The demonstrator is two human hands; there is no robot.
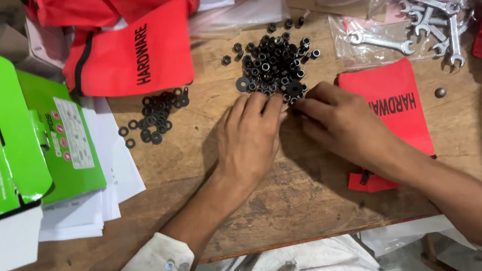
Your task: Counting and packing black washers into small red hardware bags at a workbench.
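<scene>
Both hands lie palm-down on the wooden table [292,206], fingertips meeting at the near rim of a heap of black nuts [274,64] toward the far edge — the left hand [250,137] with fingers stretched flat and touching the nuts, the right hand [340,119] with fingers bunched at the same spot, though I cannot tell if they pinch one. A red pouch [396,103] lies under the right wrist, black washers [156,116] lie left of the hands, and wrenches [427,23] sit at the far right corner.
</scene>
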